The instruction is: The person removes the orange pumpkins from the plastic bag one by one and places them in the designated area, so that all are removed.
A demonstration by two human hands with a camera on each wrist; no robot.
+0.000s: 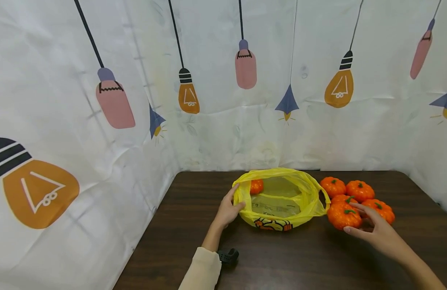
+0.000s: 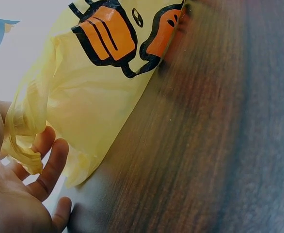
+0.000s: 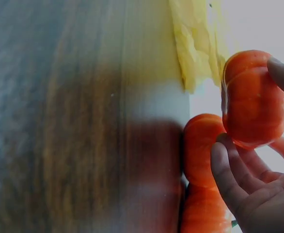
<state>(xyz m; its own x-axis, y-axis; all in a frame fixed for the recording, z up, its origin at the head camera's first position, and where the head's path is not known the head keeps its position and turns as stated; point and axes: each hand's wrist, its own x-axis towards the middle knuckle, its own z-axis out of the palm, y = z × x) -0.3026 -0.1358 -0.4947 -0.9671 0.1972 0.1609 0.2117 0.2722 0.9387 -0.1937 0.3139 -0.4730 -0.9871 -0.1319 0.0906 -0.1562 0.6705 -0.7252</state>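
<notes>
A yellow plastic bag (image 1: 303,215) lies with its mouth spread toward me, and one small orange pumpkin (image 1: 256,186) shows inside at its left. My left hand (image 1: 227,211) grips the bag's left rim; the left wrist view shows the gathered handle (image 2: 28,145) between thumb and fingers. With thumb and fingertips, my right hand (image 1: 381,231) holds another orange pumpkin (image 1: 343,216) by its sides. In the right wrist view that pumpkin (image 3: 256,99) is raised off the table, right of the bag. Several more pumpkins (image 1: 360,191) sit grouped just behind it.
The dark wood table (image 1: 281,257) extends in front of the bag and to both sides. A black device (image 1: 228,257) sits at my left wrist, beside the cream sleeve (image 1: 201,270). A white curtain (image 1: 216,141) with printed lamps hangs behind and at the left.
</notes>
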